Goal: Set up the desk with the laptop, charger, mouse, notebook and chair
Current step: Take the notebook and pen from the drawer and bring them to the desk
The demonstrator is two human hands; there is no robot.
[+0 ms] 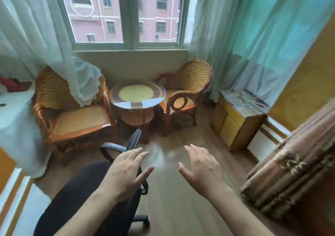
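Hands: left (125, 170) and right (201, 168) spread wide, holding nothing | office chair (81, 195) — armrest toward window

Two wicker chairs (72, 107) (188, 90), one office chair (81, 195), one round table (137, 95).

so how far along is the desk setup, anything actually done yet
Nothing looks done from this view. No laptop, charger, mouse, notebook or desk shows here. In hand: the black office chair is right below, with the left hand open over its seat and the right hand open beside it, holding nothing. Everything else is left.
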